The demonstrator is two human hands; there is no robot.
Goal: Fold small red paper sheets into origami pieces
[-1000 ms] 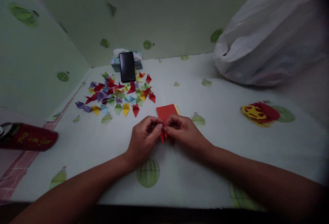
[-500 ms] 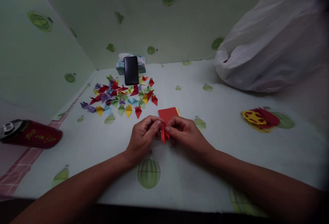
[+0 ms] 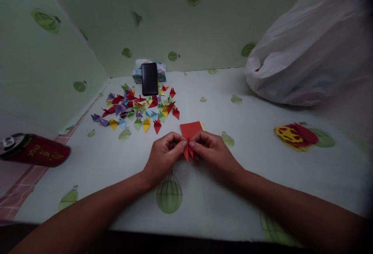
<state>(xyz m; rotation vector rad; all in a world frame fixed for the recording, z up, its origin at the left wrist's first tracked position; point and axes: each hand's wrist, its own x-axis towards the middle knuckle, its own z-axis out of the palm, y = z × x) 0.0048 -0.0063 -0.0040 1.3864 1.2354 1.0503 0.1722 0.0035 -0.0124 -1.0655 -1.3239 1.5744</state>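
Note:
My left hand (image 3: 163, 158) and my right hand (image 3: 211, 152) meet at the middle of the table, fingertips pinched together on a small folded red paper piece (image 3: 188, 153) that points down between them. Just beyond my fingers lies a small stack of square paper sheets (image 3: 190, 128), red on top with a yellow edge showing. Farther back on the left, several folded paper pieces (image 3: 136, 108) in red, yellow, purple, blue and green are spread over the table.
A black phone (image 3: 149, 78) leans on a tissue box (image 3: 161, 70) at the back wall. A red can (image 3: 35, 151) lies at the left edge. A large white plastic bag (image 3: 309, 48) fills the back right. A red and yellow paper item (image 3: 295, 134) lies on the right.
My hands stay pinched on the red piece, which has shifted slightly between the fingers. The view has tilted a little, so everything sits slightly lower in the picture.

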